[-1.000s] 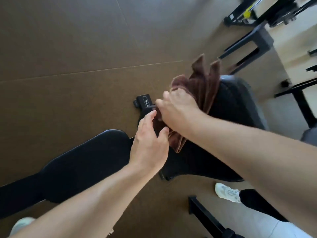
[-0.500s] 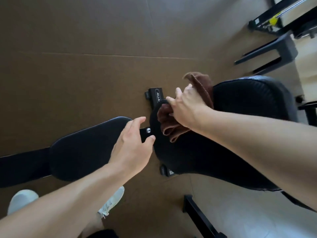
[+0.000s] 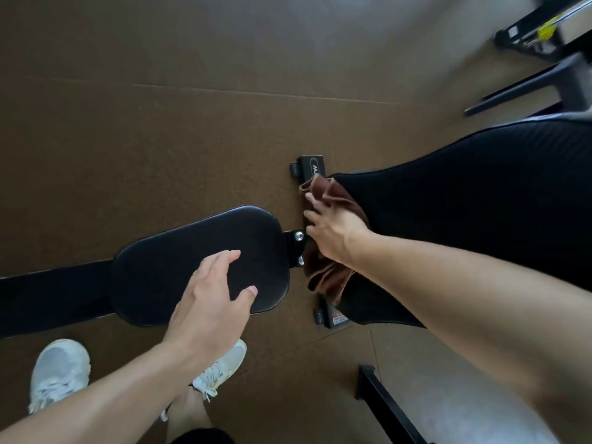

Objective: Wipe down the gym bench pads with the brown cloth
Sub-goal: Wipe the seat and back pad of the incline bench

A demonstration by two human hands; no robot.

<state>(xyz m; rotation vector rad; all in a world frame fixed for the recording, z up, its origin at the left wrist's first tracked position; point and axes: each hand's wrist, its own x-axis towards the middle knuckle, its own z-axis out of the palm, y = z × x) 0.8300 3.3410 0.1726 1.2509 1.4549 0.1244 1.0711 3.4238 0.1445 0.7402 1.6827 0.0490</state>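
Brown cloth point(image 3: 333, 206) bunched, creased; right hand point(image 3: 333, 233) fingers splayed pressing it, apparently onto large pad point(image 3: 480, 203). Left hand point(image 3: 211, 302) relaxed, empty.

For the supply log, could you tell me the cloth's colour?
Brown; the cloth shows in the head view.

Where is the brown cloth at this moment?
In the head view, right of centre, the brown cloth lies on the near end of the large bench pad under the right hand, beside the bolted bracket.
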